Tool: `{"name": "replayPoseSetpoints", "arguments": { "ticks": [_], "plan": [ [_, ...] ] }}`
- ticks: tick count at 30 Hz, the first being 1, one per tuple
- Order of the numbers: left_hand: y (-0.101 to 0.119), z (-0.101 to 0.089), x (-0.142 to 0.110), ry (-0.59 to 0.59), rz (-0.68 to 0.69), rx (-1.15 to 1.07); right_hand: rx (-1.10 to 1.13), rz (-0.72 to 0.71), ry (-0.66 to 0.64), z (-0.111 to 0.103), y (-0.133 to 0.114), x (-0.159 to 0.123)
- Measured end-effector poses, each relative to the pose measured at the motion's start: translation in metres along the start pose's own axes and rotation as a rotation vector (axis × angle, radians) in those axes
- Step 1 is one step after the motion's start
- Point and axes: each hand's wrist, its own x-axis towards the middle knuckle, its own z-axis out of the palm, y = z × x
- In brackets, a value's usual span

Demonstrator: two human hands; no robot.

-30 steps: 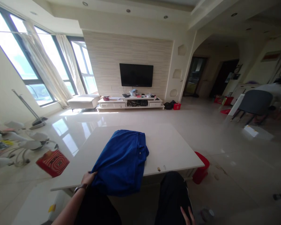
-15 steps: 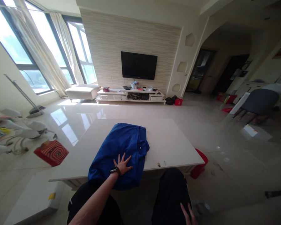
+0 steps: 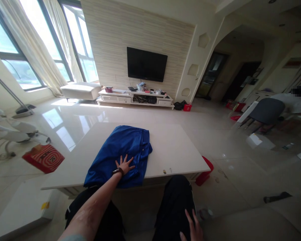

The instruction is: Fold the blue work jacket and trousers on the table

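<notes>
A folded blue garment (image 3: 120, 144) lies on the white table (image 3: 170, 144), its near edge hanging a little over the front. A band of layered folds runs down its right side; which kind of garment it is I cannot tell. My left hand (image 3: 124, 164) lies flat on the near part of the cloth with fingers spread, a dark watch (image 3: 118, 171) at the wrist. Beside my right knee, my right hand (image 3: 194, 226) rests against the dark trouser leg (image 3: 174, 204), fingers apart and holding nothing; the frame's bottom edge cuts off part of it.
A red stool (image 3: 205, 170) stands at the table's right side. To the left are a red patterned bag (image 3: 43, 158) and a white box (image 3: 22, 204). A low TV cabinet (image 3: 115, 97) lines the far wall. Another person (image 3: 293, 100) is at the far right, behind a grey chair (image 3: 268, 110).
The view has turned slightly, moving the scene left and up. More of my right hand shows. My left hand stays spread on the garment, which looks unchanged.
</notes>
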Motion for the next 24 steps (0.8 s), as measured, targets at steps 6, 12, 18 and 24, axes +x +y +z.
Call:
{"name": "replayPoseSetpoints", "arguments": {
  "ticks": [6,12,18,24],
  "plan": [
    [-0.032,0.013,-0.061,0.029,0.212,0.043,0.014,-0.056,-0.016,-0.01,-0.006,-0.003],
    [-0.055,0.018,-0.086,-0.003,0.238,0.216,0.053,-0.026,-0.031,-0.016,-0.012,-0.002],
    [-0.052,0.013,-0.06,0.0,0.175,0.187,0.046,-0.077,0.001,-0.016,-0.008,-0.002],
    [-0.076,-0.006,-0.036,0.024,0.128,0.148,0.023,-0.119,0.08,-0.027,-0.021,0.005]
  ]
}}
